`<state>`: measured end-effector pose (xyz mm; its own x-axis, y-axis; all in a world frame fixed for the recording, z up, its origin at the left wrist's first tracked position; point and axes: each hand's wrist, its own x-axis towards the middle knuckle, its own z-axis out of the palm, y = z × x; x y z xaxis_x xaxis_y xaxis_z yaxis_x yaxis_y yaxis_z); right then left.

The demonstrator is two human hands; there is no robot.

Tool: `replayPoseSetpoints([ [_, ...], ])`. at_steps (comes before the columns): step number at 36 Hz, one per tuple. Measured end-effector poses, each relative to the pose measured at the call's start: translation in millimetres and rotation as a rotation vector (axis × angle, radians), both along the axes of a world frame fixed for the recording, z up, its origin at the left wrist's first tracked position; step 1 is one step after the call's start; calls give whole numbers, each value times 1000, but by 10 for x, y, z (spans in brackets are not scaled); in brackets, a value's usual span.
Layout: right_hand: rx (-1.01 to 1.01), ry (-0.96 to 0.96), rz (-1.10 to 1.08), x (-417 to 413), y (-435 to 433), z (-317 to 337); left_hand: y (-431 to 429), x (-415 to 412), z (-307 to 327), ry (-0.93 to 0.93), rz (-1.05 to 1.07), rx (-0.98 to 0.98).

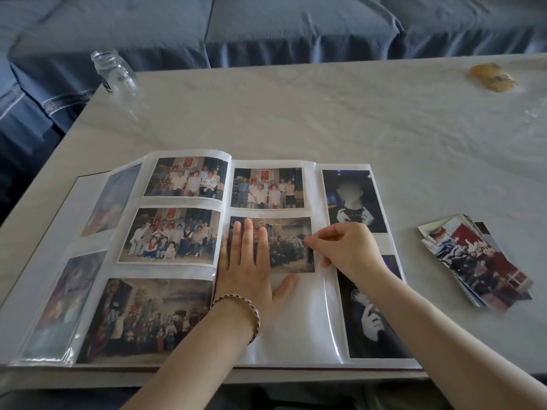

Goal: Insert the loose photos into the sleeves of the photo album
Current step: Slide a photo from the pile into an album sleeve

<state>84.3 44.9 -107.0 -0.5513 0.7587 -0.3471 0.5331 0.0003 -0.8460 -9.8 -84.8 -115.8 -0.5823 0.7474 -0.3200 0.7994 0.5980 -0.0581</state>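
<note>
a: beyond the table [325, 113], a blue sofa [296, 28] is sitting. what is lying in front?
b: an open photo album [296, 327] is lying at the near edge, the stack of loose photos [479, 261] waiting well to its right, likely for easy reach.
a: and the hands?
b: the left hand [251, 270] is pressing flat, fingers straight, probably steadying the album; the right hand [346, 247] is pinching 1 photo [290, 247] by its right edge, seemingly feeding it into the middle sleeve [319, 224].

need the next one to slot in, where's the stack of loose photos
In the head view, the stack of loose photos lies on the table, right of the open album.
</note>
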Motion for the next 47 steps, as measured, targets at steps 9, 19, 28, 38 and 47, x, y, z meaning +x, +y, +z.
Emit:
replayPoseSetpoints([
  [9, 193, 35, -54, 11, -77, -88, 0, -9, 8, -5, 1, -6],
  [19, 354, 63, -48, 40, -119, -176, 6, 1, 16, -56, 30, -18],
  [28, 310, 86, 24, 41, -62, -156, 4, -4, -27, -47, 10, 0],
  [38, -87, 81, -39, 20, 17, -73, -12, -7, -70, -40, -31, 10],
  [47, 48, -5, -20, 85, 22, -77, -17, -13, -71, -47, -45, 4],
])
